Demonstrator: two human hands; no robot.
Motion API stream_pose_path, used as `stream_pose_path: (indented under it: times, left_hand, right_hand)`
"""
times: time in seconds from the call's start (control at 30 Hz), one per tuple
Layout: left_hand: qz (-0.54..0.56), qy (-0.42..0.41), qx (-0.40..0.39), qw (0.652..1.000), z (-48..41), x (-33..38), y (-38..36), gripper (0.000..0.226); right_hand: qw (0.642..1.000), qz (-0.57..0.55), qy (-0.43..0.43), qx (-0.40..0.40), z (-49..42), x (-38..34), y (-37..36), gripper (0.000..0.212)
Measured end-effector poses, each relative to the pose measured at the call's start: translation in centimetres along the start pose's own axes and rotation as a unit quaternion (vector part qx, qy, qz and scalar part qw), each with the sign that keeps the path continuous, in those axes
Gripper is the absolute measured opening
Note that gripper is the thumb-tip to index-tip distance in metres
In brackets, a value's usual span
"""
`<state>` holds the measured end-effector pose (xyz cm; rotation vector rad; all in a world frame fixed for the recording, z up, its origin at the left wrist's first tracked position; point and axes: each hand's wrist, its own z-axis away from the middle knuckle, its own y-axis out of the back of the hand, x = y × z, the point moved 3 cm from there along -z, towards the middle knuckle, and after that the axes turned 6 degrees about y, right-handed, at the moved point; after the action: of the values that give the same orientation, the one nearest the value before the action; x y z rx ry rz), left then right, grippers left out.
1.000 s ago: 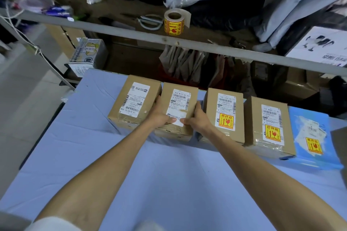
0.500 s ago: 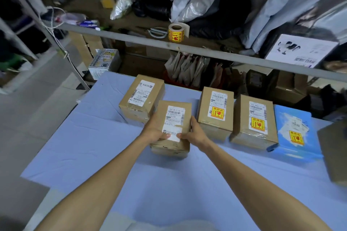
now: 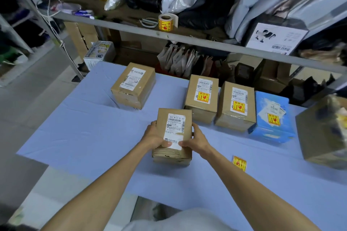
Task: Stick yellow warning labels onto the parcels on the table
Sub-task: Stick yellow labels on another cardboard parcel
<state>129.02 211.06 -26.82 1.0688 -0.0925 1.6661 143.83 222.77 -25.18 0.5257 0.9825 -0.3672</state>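
Parcels: three labelled, two bare

Yellow labels on two cardboard boxes (image 3: 201, 97) and blue parcel (image 3: 272, 116) at back of desk (image 3: 84, 137). Bare: back-left box (image 3: 134, 86), and near box (image 3: 173, 133) gripped at its sides by left hand (image 3: 156, 137) and right hand (image 3: 197, 140). Loose label (image 3: 239, 163) beside.

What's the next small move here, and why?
Probably the right hand lets go and picks up the loose yellow label on the table beside it: the held parcel shows only its white shipping label, while the left hand can steady it.
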Motion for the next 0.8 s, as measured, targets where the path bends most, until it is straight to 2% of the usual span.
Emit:
stream_pose_path:
  times: [0.17,0.47,0.63,0.8]
  left_hand:
    - [-0.017,-0.017,-0.033,0.999,1.0,2.1,-4.1,0.108]
    - [-0.051,-0.065,-0.1,0.992,2.1,4.5,-9.8,0.128]
    - [-0.046,-0.083,-0.103,0.99,3.2,5.5,-9.8,0.129]
    - [-0.017,-0.105,-0.087,0.991,3.8,5.0,-9.6,0.115]
  right_hand:
    - [0.999,-0.002,-0.022,0.039,2.2,2.1,3.8,0.093]
    - [0.995,-0.025,-0.062,0.079,5.3,5.1,9.5,0.11]
    - [0.992,-0.038,-0.062,0.101,5.5,5.6,10.0,0.111]
    - [0.992,-0.03,-0.025,0.122,5.8,6.1,9.9,0.104]
